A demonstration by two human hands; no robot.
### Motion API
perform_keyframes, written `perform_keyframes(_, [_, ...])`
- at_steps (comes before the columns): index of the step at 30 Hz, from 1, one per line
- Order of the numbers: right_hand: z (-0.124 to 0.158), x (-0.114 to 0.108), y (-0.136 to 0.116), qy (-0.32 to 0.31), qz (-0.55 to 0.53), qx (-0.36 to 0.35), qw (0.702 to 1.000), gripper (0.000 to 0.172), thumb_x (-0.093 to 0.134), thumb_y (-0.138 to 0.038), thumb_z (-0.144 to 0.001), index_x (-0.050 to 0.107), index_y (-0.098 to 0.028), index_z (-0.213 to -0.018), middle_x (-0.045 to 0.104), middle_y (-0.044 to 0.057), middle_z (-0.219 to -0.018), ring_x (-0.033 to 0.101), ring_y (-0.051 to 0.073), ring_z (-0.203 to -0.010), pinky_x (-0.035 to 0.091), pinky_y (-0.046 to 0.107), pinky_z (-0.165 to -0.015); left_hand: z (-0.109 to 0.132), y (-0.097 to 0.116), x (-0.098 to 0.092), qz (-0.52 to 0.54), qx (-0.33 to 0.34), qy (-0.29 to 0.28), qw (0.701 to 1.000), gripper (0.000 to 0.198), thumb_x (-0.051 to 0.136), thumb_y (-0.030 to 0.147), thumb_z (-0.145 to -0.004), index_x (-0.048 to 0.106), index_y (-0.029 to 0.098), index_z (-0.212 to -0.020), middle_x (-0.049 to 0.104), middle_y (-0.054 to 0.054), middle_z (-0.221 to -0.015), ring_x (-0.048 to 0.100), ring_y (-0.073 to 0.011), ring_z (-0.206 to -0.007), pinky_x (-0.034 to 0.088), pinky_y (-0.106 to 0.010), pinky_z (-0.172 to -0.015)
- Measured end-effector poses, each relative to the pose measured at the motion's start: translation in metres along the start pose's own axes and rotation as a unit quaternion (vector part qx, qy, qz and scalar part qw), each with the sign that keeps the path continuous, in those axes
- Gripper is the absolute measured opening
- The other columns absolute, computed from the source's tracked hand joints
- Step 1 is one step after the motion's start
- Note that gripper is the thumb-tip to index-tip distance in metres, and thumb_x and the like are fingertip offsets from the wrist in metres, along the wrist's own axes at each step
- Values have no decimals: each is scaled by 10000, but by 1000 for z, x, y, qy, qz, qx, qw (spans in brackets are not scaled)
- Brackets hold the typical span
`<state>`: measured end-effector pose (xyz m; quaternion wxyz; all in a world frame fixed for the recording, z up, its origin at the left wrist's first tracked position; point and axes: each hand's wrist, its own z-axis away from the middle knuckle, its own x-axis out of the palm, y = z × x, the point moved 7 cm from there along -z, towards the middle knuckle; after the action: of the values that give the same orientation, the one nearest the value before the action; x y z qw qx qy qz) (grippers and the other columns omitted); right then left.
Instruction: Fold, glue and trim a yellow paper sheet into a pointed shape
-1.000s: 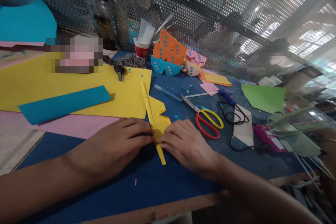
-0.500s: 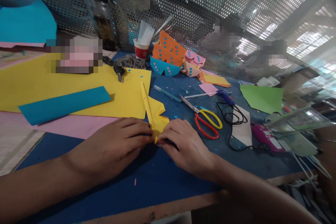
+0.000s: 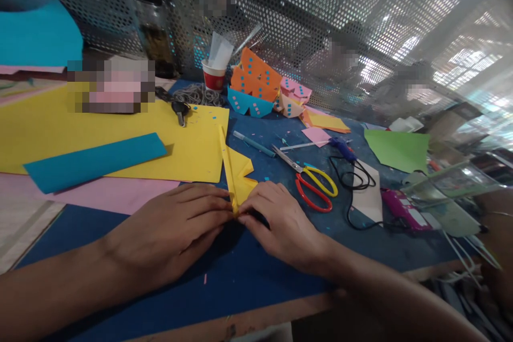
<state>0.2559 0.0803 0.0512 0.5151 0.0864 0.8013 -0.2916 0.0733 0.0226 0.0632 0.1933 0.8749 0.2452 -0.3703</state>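
A folded piece of yellow paper [image 3: 239, 166] with a notched right edge lies on the blue tabletop, its narrow raised fold running up its left side. My left hand [image 3: 180, 219] rests at the near end of that fold, fingers together and fingertips on the paper. From the other side, my right hand [image 3: 276, 219] pinches the same near end between thumb and fingers. The fingertips of both hands almost meet there and partly cover the paper. Scissors [image 3: 315, 184] with red and yellow handles lie just right of my right hand.
A blue paper strip [image 3: 96, 162] lies on a large yellow sheet [image 3: 196, 163] at left. Behind stand a red paper cup [image 3: 214, 76] and cut orange paper shapes [image 3: 256, 75]. At right are a glue gun [image 3: 342, 148] with a black cord, green paper [image 3: 398, 147] and a magenta object [image 3: 404, 211].
The near end of the yellow paper is pressed flatter between my fingertips. My left fingers have shifted slightly; both hands stay at the same place on the paper.
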Motion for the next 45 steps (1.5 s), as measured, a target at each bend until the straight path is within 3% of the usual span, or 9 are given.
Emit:
perform_keyframes(4, [0,1,-1,3,-5,0,1000,93,780,-285,-1235,819,-233,-1168,866,74,-1198,750,264,-1124,513,433,-988,-1,-3,1,8,-14,-4,1000,285,603,121,-1183,871,210,-1222,967,-88,-1217,914,-242,-1137,750,-383,-1051])
perform_keyframes(9, [-1,1,-1,-4,0,6,1000,82,783,-276,-1229,810,-228,-1168,863,79,-1199,741,265,-1111,506,438,-983,-10,-13,3,40,-47,-10,998,289,632,182,-1229,864,244,-1067,949,-37,-1071,893,-225,-1007,700,-362,-921])
perform_keyframes(23, [-4,3,0,4,9,21,1000,147,822,-300,-1209,783,-228,-1087,849,71,-1135,737,259,-1081,492,412,-945,-16,-25,8,82,-128,-21,988,179,735,185,-1077,813,280,-946,874,9,-933,788,-242,-953,575,-377,-849])
perform_keyframes(34, [-3,7,4,4,-10,36,999,186,844,-352,-1215,775,-230,-1093,834,60,-1132,737,251,-1086,508,404,-956,-3,-43,14,103,-190,-38,976,106,798,263,-1060,828,307,-968,880,-9,-1014,813,-255,-966,617,-378,-848])
perform_keyframes(45, [-6,8,7,2,-60,71,996,234,881,-275,-1172,695,-245,-1033,790,34,-1099,729,238,-1075,541,401,-976,-1,-46,14,83,-213,-38,973,89,803,261,-1059,842,314,-999,900,-17,-1054,833,-263,-966,633,-406,-860])
